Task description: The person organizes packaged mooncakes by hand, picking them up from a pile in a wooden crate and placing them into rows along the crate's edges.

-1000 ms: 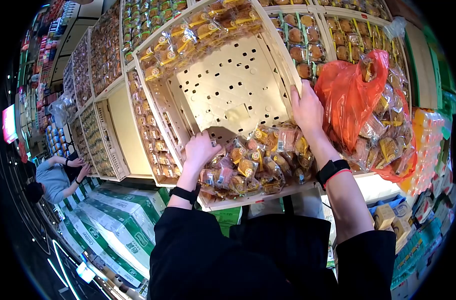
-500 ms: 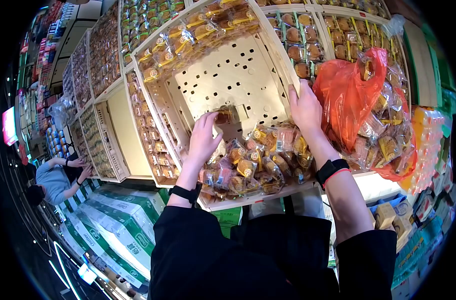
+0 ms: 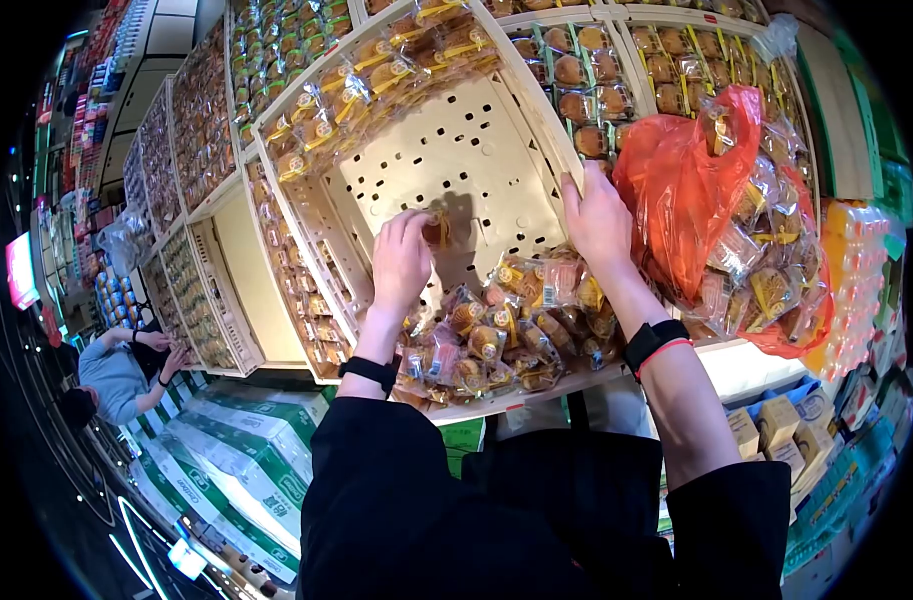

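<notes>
A beige perforated plastic tray [image 3: 476, 150] is tilted up before me, with wrapped pastries heaped at its near end [image 3: 506, 330] and a row along its far end [image 3: 376, 75]. My left hand [image 3: 401, 262] holds one wrapped pastry [image 3: 437, 228] up against the bare tray floor. On the right side my right hand [image 3: 596, 215] grips the tray's wall. An orange plastic bag [image 3: 691, 185] with more wrapped pastries bulges just beyond that hand.
Other trays of packaged pastries [image 3: 596, 70] fill the shelves around. Green and white cartons [image 3: 246, 455] are stacked at lower left. Small boxes [image 3: 776, 430] sit at lower right. Another person [image 3: 111, 370] crouches by a shelf at far left.
My left hand has risen from the pile at the near end, taking one wrapped pastry up across the bare tray floor. My right hand stays on the tray's wall.
</notes>
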`<action>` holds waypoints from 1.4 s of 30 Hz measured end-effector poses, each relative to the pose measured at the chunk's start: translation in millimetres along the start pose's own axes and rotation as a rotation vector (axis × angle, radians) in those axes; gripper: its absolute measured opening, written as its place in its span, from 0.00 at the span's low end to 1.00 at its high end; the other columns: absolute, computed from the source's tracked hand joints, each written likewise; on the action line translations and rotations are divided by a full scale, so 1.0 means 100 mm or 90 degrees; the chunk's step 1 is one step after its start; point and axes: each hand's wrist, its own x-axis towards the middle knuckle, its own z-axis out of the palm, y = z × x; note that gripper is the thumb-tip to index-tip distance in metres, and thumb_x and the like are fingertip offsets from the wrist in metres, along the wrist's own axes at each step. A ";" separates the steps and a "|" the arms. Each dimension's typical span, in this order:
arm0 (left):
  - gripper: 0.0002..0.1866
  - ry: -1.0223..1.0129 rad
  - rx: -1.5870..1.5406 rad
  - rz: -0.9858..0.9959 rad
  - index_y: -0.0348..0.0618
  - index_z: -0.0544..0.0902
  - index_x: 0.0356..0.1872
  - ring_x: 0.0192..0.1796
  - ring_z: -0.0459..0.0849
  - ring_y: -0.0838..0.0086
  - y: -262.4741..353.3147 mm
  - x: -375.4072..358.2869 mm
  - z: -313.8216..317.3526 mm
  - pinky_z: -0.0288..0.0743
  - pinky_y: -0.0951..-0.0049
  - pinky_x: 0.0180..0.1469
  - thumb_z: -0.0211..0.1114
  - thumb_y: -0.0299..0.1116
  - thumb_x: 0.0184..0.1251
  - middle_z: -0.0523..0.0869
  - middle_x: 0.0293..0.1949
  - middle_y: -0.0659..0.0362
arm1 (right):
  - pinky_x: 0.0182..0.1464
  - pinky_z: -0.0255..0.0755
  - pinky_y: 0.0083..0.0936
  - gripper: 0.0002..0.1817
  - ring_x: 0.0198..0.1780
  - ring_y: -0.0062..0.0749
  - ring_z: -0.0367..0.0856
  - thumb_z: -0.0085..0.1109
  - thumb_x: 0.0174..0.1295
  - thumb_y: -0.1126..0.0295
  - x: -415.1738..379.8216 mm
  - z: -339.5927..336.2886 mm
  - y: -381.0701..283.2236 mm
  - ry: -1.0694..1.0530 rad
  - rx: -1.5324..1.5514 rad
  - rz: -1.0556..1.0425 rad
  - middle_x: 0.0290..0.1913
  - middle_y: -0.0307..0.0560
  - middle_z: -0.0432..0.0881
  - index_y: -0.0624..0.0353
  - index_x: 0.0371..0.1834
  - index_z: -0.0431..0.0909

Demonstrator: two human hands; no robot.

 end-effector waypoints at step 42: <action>0.16 -0.015 -0.109 0.101 0.45 0.77 0.50 0.53 0.78 0.59 0.42 1.20 -0.03 0.72 0.63 0.56 0.64 0.31 0.60 0.81 0.49 0.53 | 0.42 0.74 0.47 0.14 0.43 0.51 0.79 0.51 0.65 0.59 -0.01 -0.02 0.00 0.016 0.022 -0.009 0.38 0.54 0.79 0.60 0.40 0.69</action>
